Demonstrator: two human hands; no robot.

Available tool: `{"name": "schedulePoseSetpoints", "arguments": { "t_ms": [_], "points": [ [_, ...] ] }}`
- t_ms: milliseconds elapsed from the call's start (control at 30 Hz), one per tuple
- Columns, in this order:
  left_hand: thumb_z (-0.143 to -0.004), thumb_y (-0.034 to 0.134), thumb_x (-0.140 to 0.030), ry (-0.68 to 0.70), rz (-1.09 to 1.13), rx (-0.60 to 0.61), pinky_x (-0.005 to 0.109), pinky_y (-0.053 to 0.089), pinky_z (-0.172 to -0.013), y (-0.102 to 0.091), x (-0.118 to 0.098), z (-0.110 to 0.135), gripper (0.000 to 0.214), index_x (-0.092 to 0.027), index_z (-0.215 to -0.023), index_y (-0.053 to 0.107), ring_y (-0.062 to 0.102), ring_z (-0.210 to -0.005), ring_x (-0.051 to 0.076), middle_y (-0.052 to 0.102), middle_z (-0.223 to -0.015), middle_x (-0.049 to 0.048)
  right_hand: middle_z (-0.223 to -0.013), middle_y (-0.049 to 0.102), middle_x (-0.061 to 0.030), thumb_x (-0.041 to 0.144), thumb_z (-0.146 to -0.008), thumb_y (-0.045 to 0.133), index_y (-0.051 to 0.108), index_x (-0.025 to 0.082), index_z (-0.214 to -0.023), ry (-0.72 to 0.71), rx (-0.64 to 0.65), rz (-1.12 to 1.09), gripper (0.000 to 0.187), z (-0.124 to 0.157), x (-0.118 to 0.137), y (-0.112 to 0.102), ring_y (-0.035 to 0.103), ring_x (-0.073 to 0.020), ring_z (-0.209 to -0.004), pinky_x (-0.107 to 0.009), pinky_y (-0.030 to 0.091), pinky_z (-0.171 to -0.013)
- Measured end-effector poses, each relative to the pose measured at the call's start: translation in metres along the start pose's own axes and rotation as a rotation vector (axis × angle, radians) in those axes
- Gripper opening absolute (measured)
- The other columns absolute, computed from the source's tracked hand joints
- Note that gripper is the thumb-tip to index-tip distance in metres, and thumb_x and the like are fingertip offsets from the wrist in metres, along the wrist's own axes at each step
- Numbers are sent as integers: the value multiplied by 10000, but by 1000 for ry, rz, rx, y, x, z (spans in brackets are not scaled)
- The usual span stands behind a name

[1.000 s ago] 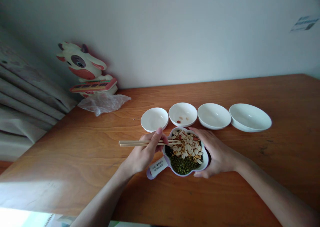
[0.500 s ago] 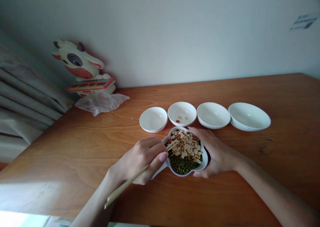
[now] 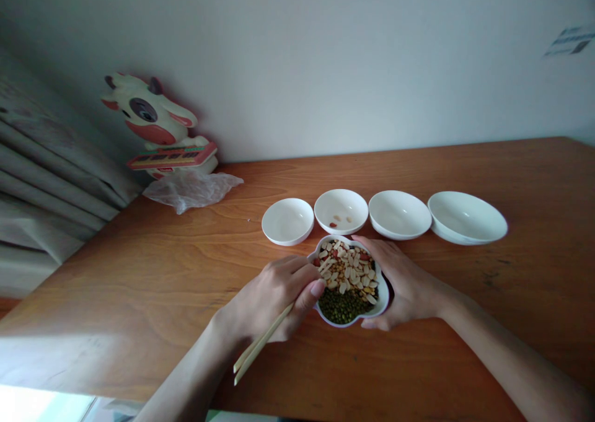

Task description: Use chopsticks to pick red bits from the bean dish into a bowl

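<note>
My left hand (image 3: 284, 295) is closed around a pair of chopsticks (image 3: 261, 347), whose back ends point down toward me. Their tips reach over a white, scallop-edged bowl (image 3: 382, 298) with a purplish outer edge. Inside it, pale peanut halves (image 3: 357, 274) lie over small yellow grains, with green beans (image 3: 341, 309) at the near side and some reddish pieces at the back. My right hand (image 3: 403, 282) grips this bowl from the right, thumb at the near side and fingers behind. The bowl's handle is hidden by my left hand.
Behind stand white bowls in a row: left (image 3: 288, 227), second (image 3: 341, 202) with a few nut pieces, third (image 3: 400, 214) and right (image 3: 467, 217). A cow-shaped toy keyboard (image 3: 160, 124) and a clear plastic bag (image 3: 193, 191) sit at the back left of the wooden table (image 3: 153, 298).
My left hand has shifted slightly right, and the chopsticks have swung steeper, with their back ends moved right. The handle seen before is now covered. My right hand keeps its grip.
</note>
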State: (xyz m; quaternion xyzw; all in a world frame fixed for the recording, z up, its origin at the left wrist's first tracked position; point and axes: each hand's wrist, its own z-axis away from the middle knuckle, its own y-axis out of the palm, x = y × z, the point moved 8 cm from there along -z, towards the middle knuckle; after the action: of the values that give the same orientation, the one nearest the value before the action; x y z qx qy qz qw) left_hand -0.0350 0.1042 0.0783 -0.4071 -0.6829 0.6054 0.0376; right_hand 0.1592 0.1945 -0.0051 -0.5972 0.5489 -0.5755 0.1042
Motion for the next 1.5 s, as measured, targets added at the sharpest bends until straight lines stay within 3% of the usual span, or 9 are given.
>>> {"name": "schedulePoseSetpoints", "arguments": {
  "t_ms": [233,733,900,1100,1333,1500],
  "points": [
    [-1240,317,-300,28,-36,-15,309,483,-671,3,-5,-5,418,-206,-916,565,583,-714,171,664,-862,26,-1712,525,-200,658,-599,1023,205,330,-1767,-22,-7,-6,1463,-3,3,-2,561,-516,-1519,-714,466,-1246],
    [-1241,338,-250,231,-247,-167,304,489,-622,4,-16,0,455,-197,-872,598,586,-664,170,650,-777,27,-1717,506,-239,702,-614,1005,157,306,-1791,-21,-17,14,1504,2,-2,0,548,-545,-1526,-738,471,-1235],
    [-1246,349,-330,199,-215,-125,312,506,-641,6,-14,-5,439,-186,-954,644,609,-695,184,662,-810,35,-1723,495,-241,675,-604,1019,154,312,-1783,-13,-3,17,1507,1,-1,1,543,-541,-1531,-746,465,-1236],
    [-1235,333,-261,115,-101,-114,308,465,-642,4,-4,-4,452,-200,-865,586,551,-670,164,633,-788,21,-1731,489,-227,662,-592,1027,157,322,-1781,-2,-5,11,1512,2,-3,2,537,-528,-1540,-740,454,-1251],
    [-1252,253,-347,121,-42,-130,316,493,-659,-1,0,-4,587,-189,-817,615,571,-717,179,621,-797,48,-1718,509,-220,624,-590,1034,155,321,-1792,5,-7,-1,1520,1,-1,0,553,-520,-1520,-721,463,-1244],
    [-1230,332,-274,41,45,-73,338,559,-701,-1,3,-6,427,-185,-967,656,664,-745,190,714,-856,56,-1715,508,-231,635,-596,1032,151,321,-1783,-15,-4,5,1511,0,1,-1,559,-528,-1511,-730,471,-1229]
  ]
}}
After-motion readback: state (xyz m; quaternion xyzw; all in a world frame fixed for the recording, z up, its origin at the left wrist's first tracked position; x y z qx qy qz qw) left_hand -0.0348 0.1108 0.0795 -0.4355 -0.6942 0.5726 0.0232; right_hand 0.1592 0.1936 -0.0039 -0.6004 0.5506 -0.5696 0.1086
